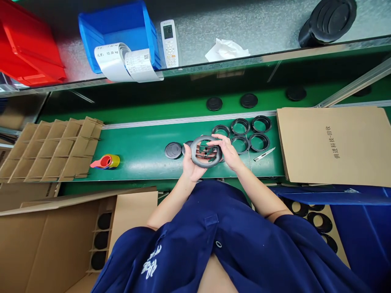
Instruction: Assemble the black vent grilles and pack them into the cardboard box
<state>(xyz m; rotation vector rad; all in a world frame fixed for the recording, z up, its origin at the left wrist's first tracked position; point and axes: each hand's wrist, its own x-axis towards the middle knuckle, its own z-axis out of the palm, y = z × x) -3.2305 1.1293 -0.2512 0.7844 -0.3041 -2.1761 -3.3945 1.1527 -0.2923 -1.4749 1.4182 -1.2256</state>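
Above the green work surface, a grey round air vent ring (199, 161) with dark crossbars in its opening is held between both hands. My left hand (192, 167) grips its left side, with fingers showing behind the opening. On the right side, my right hand (229, 151) closes on the rim, its fingertips over the upper edge. A dark round vent insert (173, 150) lies just left of my left hand. Another dark round piece beside it is partly hidden. Several black rings (240, 126) lie right of my hands, near a utility knife (264, 154).
Cardboard dividers (51, 150) and tape rolls (110, 161) are at left; a flat carton (332, 146) is at right. Black discs (214, 103) lie behind. The shelf above holds a blue bin (122, 24), label roll, remote control (170, 42). Boxes of black parts stand below both sides.
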